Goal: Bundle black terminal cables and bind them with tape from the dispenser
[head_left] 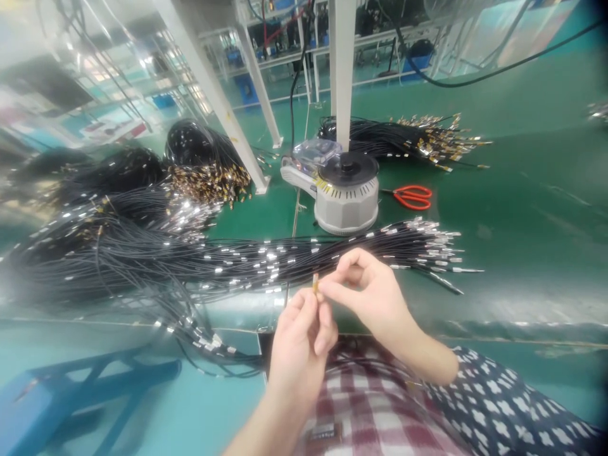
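My left hand (301,345) and my right hand (368,288) meet just above the table's front edge, both pinched on a small gold cable connector (315,283) held upright between the fingertips. Right behind them lies a long bundle of thin black cables (237,259) with silver ends pointing right. Some cables hang over the front edge toward my lap.
A grey tape dispenser (346,183) stands mid-table with red scissors (412,196) to its right. More black cable bundles with gold ends lie at the back right (418,140) and back left (204,171). White frame legs (342,69) rise behind. A blue stand (71,392) sits lower left.
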`<state>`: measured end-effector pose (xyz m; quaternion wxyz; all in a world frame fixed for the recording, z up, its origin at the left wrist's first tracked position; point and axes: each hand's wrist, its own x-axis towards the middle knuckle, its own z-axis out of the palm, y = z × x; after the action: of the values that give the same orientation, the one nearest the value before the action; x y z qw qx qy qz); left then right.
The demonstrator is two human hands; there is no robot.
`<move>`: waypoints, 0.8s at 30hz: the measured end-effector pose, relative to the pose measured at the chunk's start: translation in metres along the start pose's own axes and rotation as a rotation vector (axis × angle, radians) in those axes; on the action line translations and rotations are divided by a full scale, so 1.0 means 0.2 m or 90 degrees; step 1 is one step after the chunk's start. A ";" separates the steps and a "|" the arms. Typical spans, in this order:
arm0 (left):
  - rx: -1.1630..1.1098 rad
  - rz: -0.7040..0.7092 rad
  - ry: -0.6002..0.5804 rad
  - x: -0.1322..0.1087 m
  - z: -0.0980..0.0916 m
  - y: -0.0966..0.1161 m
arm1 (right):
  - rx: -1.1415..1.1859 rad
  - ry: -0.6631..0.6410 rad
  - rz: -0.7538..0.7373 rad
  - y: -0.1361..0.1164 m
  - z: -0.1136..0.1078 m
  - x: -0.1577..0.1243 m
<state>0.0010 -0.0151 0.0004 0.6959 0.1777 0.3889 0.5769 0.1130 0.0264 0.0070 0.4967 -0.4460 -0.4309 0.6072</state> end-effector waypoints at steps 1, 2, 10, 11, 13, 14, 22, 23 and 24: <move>0.000 0.002 0.004 0.00 0.00 0.00 | 0.013 -0.011 0.012 0.00 0.00 0.00; 0.000 0.006 0.008 0.00 0.00 -0.01 | 0.025 -0.019 0.019 0.00 0.00 0.01; 0.018 0.008 -0.013 0.00 0.00 -0.01 | 0.143 -0.059 0.027 0.02 0.01 0.03; 0.025 0.007 -0.011 0.00 0.00 -0.01 | 0.149 -0.059 0.022 0.02 0.01 0.04; 0.041 0.006 -0.006 0.00 0.00 -0.01 | 0.141 -0.053 0.000 0.02 0.02 0.03; 0.049 0.005 -0.005 0.00 0.00 -0.01 | 0.126 -0.046 -0.017 0.03 0.02 0.03; 0.085 -0.010 0.104 0.00 0.03 0.03 | -0.074 0.072 -0.205 0.02 0.04 -0.02; 0.093 -0.015 0.107 0.00 0.02 0.03 | -0.070 0.067 -0.203 0.01 0.04 -0.02; 0.101 -0.006 0.107 0.00 0.02 0.04 | -0.053 0.057 -0.191 0.01 0.03 -0.02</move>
<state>-0.0014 -0.0123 0.0073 0.6474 0.1817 0.4913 0.5537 0.1067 0.0217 0.0081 0.5818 -0.4232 -0.4951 0.4871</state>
